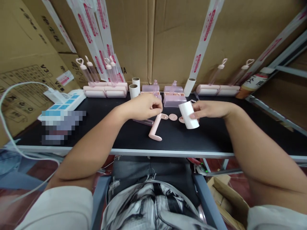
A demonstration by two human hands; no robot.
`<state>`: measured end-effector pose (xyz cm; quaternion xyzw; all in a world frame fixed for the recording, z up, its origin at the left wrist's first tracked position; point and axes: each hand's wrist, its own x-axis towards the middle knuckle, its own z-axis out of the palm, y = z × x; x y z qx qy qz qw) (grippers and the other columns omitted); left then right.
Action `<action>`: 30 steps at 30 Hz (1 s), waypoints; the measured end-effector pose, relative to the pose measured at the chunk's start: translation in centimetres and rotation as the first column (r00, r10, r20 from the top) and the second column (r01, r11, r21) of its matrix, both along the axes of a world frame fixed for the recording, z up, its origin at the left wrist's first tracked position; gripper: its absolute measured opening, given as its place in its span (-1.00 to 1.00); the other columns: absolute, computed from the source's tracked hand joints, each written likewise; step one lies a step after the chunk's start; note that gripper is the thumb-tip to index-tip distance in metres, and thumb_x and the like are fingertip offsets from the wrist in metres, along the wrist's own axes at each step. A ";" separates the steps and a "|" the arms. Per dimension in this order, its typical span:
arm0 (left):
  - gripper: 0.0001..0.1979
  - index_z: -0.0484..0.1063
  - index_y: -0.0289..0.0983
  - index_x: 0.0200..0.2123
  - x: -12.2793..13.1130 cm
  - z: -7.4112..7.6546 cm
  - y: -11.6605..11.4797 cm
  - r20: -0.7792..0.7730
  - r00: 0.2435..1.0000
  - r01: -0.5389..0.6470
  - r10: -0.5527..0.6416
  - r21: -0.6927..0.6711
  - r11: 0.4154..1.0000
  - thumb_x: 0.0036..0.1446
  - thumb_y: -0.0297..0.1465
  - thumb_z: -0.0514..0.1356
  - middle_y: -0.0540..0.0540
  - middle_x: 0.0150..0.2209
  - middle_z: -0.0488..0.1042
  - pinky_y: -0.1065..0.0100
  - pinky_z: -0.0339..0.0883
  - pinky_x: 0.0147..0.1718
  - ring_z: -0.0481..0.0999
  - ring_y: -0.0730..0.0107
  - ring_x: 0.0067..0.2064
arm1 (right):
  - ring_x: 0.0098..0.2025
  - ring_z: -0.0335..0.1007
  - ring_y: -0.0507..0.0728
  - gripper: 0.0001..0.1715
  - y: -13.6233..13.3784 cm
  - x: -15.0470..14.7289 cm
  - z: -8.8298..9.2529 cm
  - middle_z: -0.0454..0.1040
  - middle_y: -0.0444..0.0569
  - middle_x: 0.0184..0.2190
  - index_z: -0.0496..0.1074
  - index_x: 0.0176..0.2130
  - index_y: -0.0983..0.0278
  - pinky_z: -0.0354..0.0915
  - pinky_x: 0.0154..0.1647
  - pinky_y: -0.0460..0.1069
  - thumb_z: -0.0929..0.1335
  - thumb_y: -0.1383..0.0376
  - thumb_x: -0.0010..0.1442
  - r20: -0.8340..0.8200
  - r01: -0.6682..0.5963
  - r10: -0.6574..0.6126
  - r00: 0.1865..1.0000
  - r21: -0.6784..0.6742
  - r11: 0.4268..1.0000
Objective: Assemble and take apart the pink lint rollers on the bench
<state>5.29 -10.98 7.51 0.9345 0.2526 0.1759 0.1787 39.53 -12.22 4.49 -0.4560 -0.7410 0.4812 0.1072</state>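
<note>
My right hand (203,109) is closed around a white sticky-paper roll (188,115), which it holds tilted above the black table. My left hand (146,106) is curled, fingertips pointing down; whether anything is between them is hidden. Just below its fingertips lies a pink C-shaped roller frame (155,127). Right of the frame is a pink oval disc (173,117), and another small pink piece (181,119) is partly covered by the roll. A translucent stick-like part (144,122) lies under my left wrist.
Pink lint rollers (105,90) with upright handles stand at the back left, more rollers (218,90) at the back right. Between them are bare white rolls (134,91) and clear lilac covers (174,99). A power strip (64,103) lies left, a bottle (255,81) right.
</note>
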 end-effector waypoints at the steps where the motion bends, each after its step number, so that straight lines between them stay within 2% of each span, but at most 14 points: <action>1: -0.82 0.68 -0.21 -0.31 -0.3 0.3 0.0 -0.098 0.995 -0.012 0.011 -0.012 1.000 0.26 -0.36 0.25 -0.02 -0.35 0.67 0.32 0.30 -0.34 0.53 0.37 -0.39 | -0.28 0.69 0.25 -0.50 0.0 0.1 0.1 0.77 0.02 -0.25 0.81 -0.19 0.21 0.59 -0.36 0.04 0.67 -0.11 0.07 0.008 0.010 -0.010 1.000 -0.013 1.000; 4: -0.83 0.71 -0.18 -0.23 -0.9 0.9 0.0 -0.344 0.937 -0.075 0.066 -0.015 0.997 0.18 -0.38 0.28 -0.01 -0.36 0.66 0.30 0.24 -0.38 0.52 0.33 -0.41 | -0.35 0.63 0.21 -0.48 0.1 0.8 0.2 0.75 0.02 -0.30 0.78 -0.25 0.24 0.53 -0.43 0.02 0.70 -0.11 0.00 -0.021 0.064 -0.064 0.998 0.021 0.998; 7: -0.73 0.72 -0.15 -0.08 -1.1 0.8 0.2 -0.475 0.875 -0.102 0.095 0.010 0.995 0.15 -0.31 0.34 -0.02 -0.30 0.68 0.30 0.23 -0.39 0.54 0.30 -0.39 | -0.46 0.49 0.09 -0.51 0.3 2.1 0.6 0.67 0.02 -0.42 0.72 -0.33 0.29 0.41 -0.47 -0.03 0.72 -0.05 0.02 -0.146 0.214 -0.187 0.971 0.200 0.956; 9: -0.66 0.72 -0.16 -0.01 -0.9 0.6 0.1 -0.529 0.843 -0.105 0.099 0.018 0.994 0.13 -0.29 0.37 -0.05 -0.22 0.71 0.32 0.24 -0.38 0.57 0.29 -0.34 | -0.50 0.38 0.02 -0.60 0.4 3.0 1.0 0.63 0.01 -0.47 0.71 -0.31 0.32 0.29 -0.48 -0.04 0.71 0.07 0.09 -0.220 0.365 -0.305 0.927 0.338 0.867; 12: -0.68 0.71 -0.18 -0.04 -0.5 0.2 -0.1 -0.592 0.800 -0.114 0.100 0.014 0.993 0.10 -0.34 0.37 -0.06 -0.15 0.74 0.34 0.24 -0.38 0.60 0.29 -0.27 | -0.39 0.40 0.04 -0.76 0.2 3.9 1.6 0.66 0.03 -0.42 0.71 -0.25 0.35 0.28 -0.35 -0.02 0.68 0.27 0.14 -0.244 0.556 -0.507 0.827 0.488 0.673; 14: -0.72 0.71 -0.18 -0.09 -0.2 -0.1 -0.1 -0.617 0.783 -0.107 0.076 -0.012 0.994 0.10 -0.35 0.36 -0.05 -0.16 0.74 0.34 0.22 -0.40 0.59 0.29 -0.27 | -0.36 0.40 0.07 -0.80 0.2 4.4 1.9 0.63 0.02 -0.45 0.69 -0.23 0.35 0.27 -0.30 0.02 0.65 0.30 0.18 -0.173 0.634 -0.658 0.733 0.525 0.568; 15: -0.73 0.72 -0.18 -0.09 -0.1 -0.2 -0.1 -0.628 0.776 -0.099 0.062 -0.025 0.995 0.11 -0.35 0.36 -0.05 -0.16 0.74 0.33 0.22 -0.39 0.59 0.29 -0.27 | -0.39 0.38 0.08 -0.80 0.3 4.6 1.9 0.59 -0.01 -0.49 0.67 -0.22 0.35 0.25 -0.32 0.03 0.63 0.29 0.22 -0.093 0.653 -0.728 0.679 0.530 0.541; 16: -0.72 0.72 -0.18 -0.08 0.0 -0.3 -0.1 -0.636 0.770 -0.091 0.048 -0.034 0.995 0.12 -0.35 0.36 -0.05 -0.15 0.74 0.33 0.22 -0.38 0.59 0.29 -0.27 | -0.44 0.35 0.07 -0.80 0.4 4.9 1.9 0.55 -0.04 -0.52 0.66 -0.21 0.34 0.22 -0.36 0.04 0.62 0.26 0.26 0.001 0.656 -0.773 0.634 0.528 0.539; 18: -0.70 0.73 -0.18 -0.05 0.1 -0.5 0.1 -0.637 0.769 -0.086 0.044 -0.035 0.996 0.14 -0.34 0.36 -0.07 -0.11 0.74 0.31 0.23 -0.35 0.61 0.26 -0.23 | -0.48 0.31 0.06 -0.78 1.0 5.6 1.5 0.52 -0.07 -0.50 0.62 -0.17 0.33 0.17 -0.43 0.03 0.58 0.21 0.32 0.188 0.624 -0.777 0.601 0.497 0.603; 21: -0.70 0.74 -0.18 -0.04 0.2 -0.6 0.2 -0.620 0.781 -0.110 0.068 -0.029 0.994 0.16 -0.35 0.35 -0.09 -0.11 0.73 0.30 0.24 -0.31 0.59 0.25 -0.21 | -0.46 0.34 0.05 -0.73 1.9 6.5 0.4 0.57 0.00 -0.40 0.58 -0.21 0.34 0.15 -0.46 0.00 0.55 0.17 0.37 0.344 0.540 -0.662 0.666 0.390 0.746; 23: -0.72 0.75 -0.18 -0.05 0.2 -0.4 0.1 -0.605 0.793 -0.121 0.072 -0.040 0.992 0.16 -0.38 0.36 -0.08 -0.11 0.73 0.31 0.23 -0.30 0.59 0.26 -0.21 | -0.44 0.37 0.05 -0.69 2.4 6.9 -0.1 0.59 0.04 -0.39 0.57 -0.25 0.35 0.17 -0.44 0.00 0.55 0.14 0.37 0.401 0.499 -0.600 0.692 0.335 0.799; 27: -0.74 0.76 -0.18 -0.07 0.1 0.5 -0.4 -0.543 0.839 -0.100 0.032 -0.096 0.990 0.15 -0.38 0.41 -0.02 -0.17 0.73 0.33 0.23 -0.29 0.58 0.31 -0.23 | -0.45 0.36 0.05 -0.71 1.8 7.4 0.3 0.58 0.04 -0.38 0.57 -0.20 0.33 0.16 -0.42 0.01 0.53 0.14 0.39 0.432 0.476 -0.548 0.716 0.272 0.836; 29: -0.78 0.76 -0.19 -0.11 0.0 0.8 -0.7 -0.486 0.874 -0.053 -0.010 -0.115 0.992 0.14 -0.38 0.43 0.00 -0.22 0.70 0.34 0.23 -0.29 0.56 0.33 -0.26 | -0.48 0.32 0.03 -0.72 0.8 7.9 1.3 0.55 0.00 -0.39 0.57 -0.11 0.30 0.10 -0.45 0.02 0.51 0.12 0.42 0.384 0.504 -0.579 0.719 0.285 0.815; 30: -0.80 0.75 -0.19 -0.13 -0.1 0.8 -0.8 -0.445 0.895 -0.014 -0.040 -0.117 0.993 0.14 -0.39 0.44 -0.01 -0.22 0.70 0.34 0.24 -0.27 0.56 0.34 -0.25 | -0.50 0.27 0.02 -0.70 0.2 8.0 1.8 0.51 -0.04 -0.43 0.55 -0.09 0.29 0.07 -0.46 0.03 0.49 0.08 0.45 0.339 0.523 -0.627 0.701 0.354 0.776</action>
